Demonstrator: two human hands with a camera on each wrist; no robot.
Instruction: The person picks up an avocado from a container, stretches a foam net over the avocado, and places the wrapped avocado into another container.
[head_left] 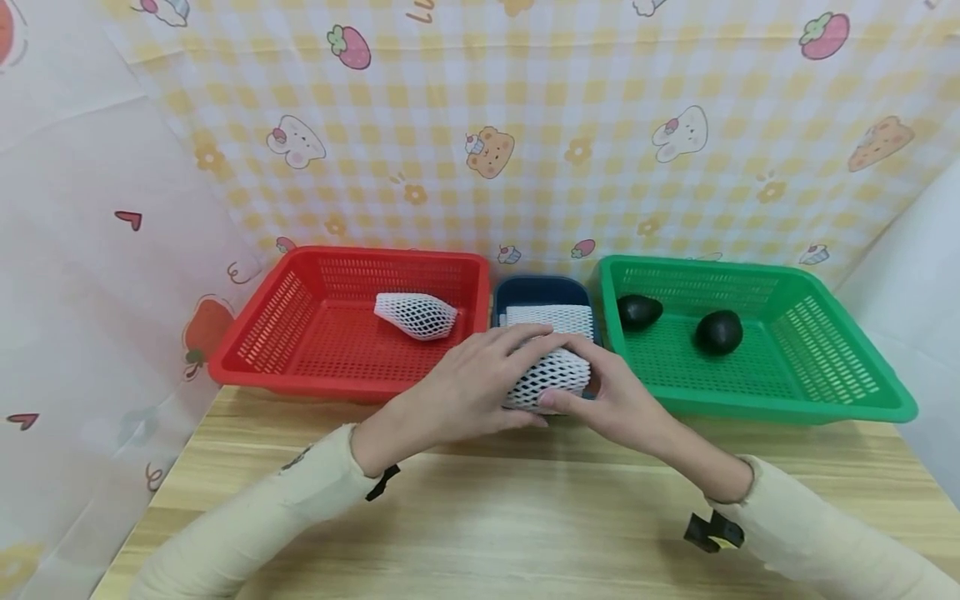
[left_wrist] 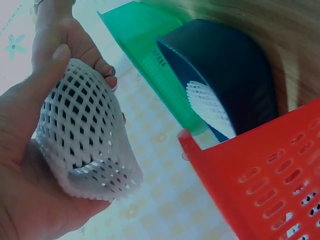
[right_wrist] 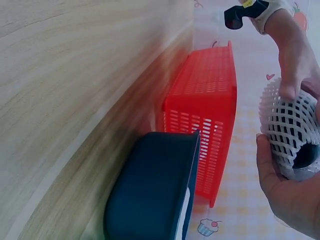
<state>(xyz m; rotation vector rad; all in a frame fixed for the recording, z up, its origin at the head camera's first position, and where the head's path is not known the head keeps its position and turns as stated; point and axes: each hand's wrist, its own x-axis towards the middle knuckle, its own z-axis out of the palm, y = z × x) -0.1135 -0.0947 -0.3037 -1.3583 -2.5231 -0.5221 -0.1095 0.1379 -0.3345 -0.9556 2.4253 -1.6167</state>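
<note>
A white foam net sleeve with a dark avocado inside is held between both hands, above the front of the navy bin. My left hand grips the sleeve from the left, its thumb along the near side. From the right, my right hand holds it between thumb and fingers. In the right wrist view the dark end of the avocado shows at the sleeve's opening. The left wrist view shows the sleeve's other end folded loosely beyond the fruit. Flat white foam nets lie in the navy bin.
At the left stands a red basket with one netted avocado inside. A green basket at the right holds two bare avocados. The navy bin sits between the baskets on the wooden table. A patterned cloth hangs behind.
</note>
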